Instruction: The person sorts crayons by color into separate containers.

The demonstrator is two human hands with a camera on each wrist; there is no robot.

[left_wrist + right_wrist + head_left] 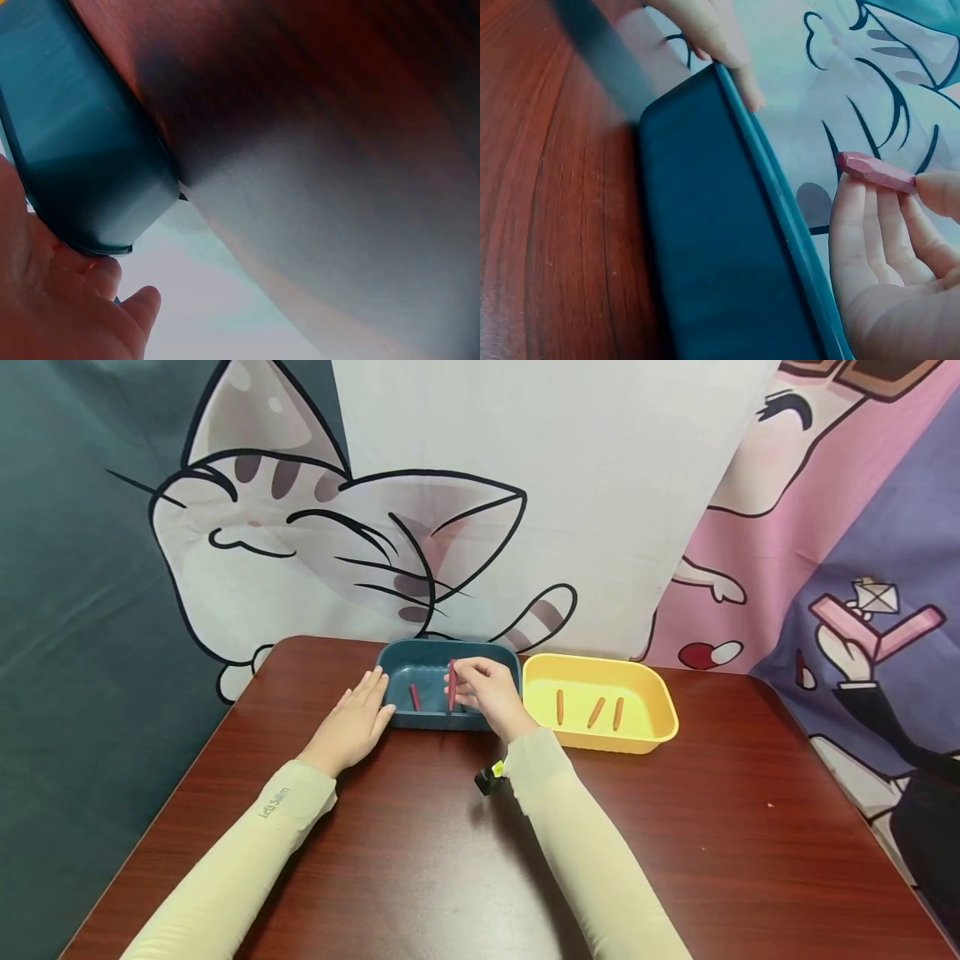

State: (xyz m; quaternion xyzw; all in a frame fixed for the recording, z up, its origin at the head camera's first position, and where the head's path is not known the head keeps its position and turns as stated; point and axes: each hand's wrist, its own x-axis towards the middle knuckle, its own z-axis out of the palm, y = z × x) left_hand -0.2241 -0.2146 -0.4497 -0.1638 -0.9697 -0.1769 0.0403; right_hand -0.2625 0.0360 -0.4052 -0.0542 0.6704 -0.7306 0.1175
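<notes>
My right hand (pixel 487 693) pinches a dark pink stick (pixel 452 687) between thumb and fingertips, above the dark blue bin (pixel 450 720). In the right wrist view the pink stick (pixel 877 172) shows flat facets and lies across the fingers, the thumb on one end. Another dark pink stick (pixel 415 697) lies inside the blue bin; part of the bin's right side is hidden behind my right hand. My left hand (pixel 348 727) rests against the left end of the blue bin, fingers fairly straight and touching its rim (pixel 112 250).
Right beside the blue bin stands a yellow bin (pixel 600 739) with 3 orange sticks (pixel 596 712) lying apart in it. Both bins are near the back edge of the brown table (pixel 420 860). A printed cloth (pixel 615 510) hangs behind.
</notes>
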